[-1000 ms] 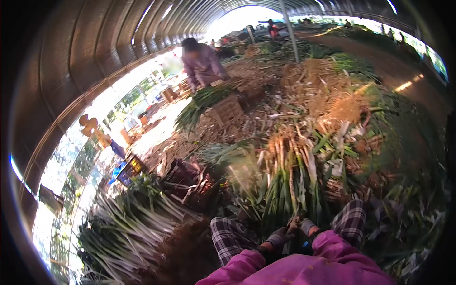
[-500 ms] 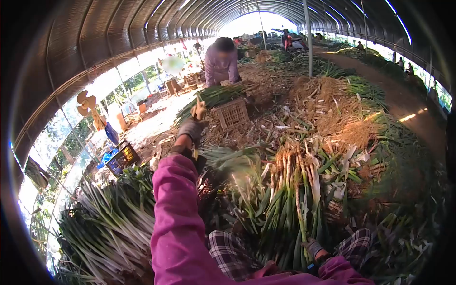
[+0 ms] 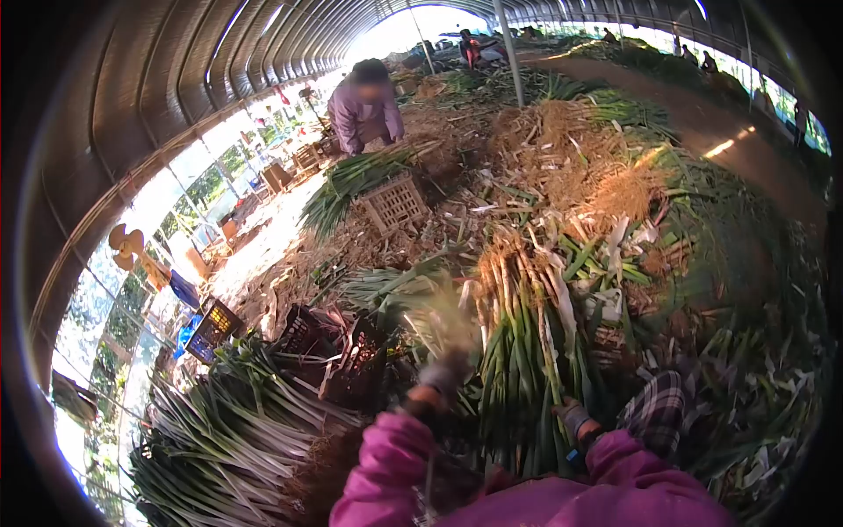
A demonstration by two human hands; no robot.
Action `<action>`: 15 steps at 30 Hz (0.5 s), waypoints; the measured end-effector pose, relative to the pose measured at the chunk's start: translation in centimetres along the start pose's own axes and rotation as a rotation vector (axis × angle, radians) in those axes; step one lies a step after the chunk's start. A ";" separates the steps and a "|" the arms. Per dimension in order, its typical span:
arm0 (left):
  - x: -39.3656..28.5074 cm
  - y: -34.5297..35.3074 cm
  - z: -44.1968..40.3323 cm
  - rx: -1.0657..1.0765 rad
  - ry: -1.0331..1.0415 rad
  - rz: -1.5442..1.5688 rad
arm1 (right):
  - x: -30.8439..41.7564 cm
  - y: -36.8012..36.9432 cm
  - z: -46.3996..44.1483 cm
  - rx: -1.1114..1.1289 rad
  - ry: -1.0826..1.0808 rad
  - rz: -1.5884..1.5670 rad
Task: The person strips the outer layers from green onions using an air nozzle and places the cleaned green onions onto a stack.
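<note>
Fingers of the right hand are curled round the green end of a leek stalk; the leek pile lies roots-away beside the right knee, so leaves fall within reach; the left hand is too blurred to tell its grip

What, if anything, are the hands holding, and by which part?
The right hand seems to hold a long green onion by its green leafy part. The left hand is too blurred to tell.
</note>
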State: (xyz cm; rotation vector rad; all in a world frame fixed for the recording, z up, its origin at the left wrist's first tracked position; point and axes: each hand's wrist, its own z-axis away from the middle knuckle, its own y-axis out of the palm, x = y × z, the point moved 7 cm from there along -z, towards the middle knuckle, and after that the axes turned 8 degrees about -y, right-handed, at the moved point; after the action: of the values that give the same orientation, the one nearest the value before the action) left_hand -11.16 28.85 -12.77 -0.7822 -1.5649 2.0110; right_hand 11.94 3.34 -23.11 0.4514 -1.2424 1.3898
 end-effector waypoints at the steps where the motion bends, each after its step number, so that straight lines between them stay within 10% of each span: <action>1: -5.9 -1.0 4.0 0.004 0.092 -0.181 | -0.9 0.3 -0.8 0.000 0.027 0.008; 7: -17.9 12.0 11.4 -0.133 0.396 -0.312 | 2.6 0.3 1.3 0.076 -0.034 -0.042; 12: -17.3 5.4 14.6 0.272 -0.251 0.450 | -2.1 2.4 -1.7 0.061 -0.045 -0.160; 15: -13.9 4.4 13.3 0.145 -0.434 0.778 | -2.6 2.1 -1.9 0.048 -0.019 -0.027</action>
State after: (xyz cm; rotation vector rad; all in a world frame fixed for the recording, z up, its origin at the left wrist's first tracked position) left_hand -10.31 9.09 -12.48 -1.0580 -1.4213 2.9821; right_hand 11.46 4.18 -26.81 0.5144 -1.2158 1.3977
